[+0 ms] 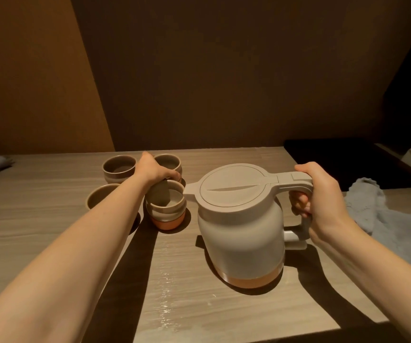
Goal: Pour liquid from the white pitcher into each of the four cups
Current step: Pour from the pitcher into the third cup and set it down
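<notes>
Where the left forearm crosses the table (51, 194), it hides the near side of the near-left cup (100, 195), so only part of its rim shows; left hand (153, 169) rests curled over the far rim of the near-right cup (167, 206), fingertips tucked behind and not readable, grip looks light. Far-left cup (119, 168) stands open to view toward the far edge; far-right cup (171, 163) is half covered by the same hand. Whether any cup holds liquid is hard to tell in the dim light. White pitcher (241, 226) sits upright mid-table, just right of the cups, lid closed, spout toward the near-right cup. Right hand (320, 194) is wrapped around its handle, fingers curled through the loop. Pale cloth (372, 209) lies at the right edge, partly cut off; objects at the far left edge are too blurred to name
</notes>
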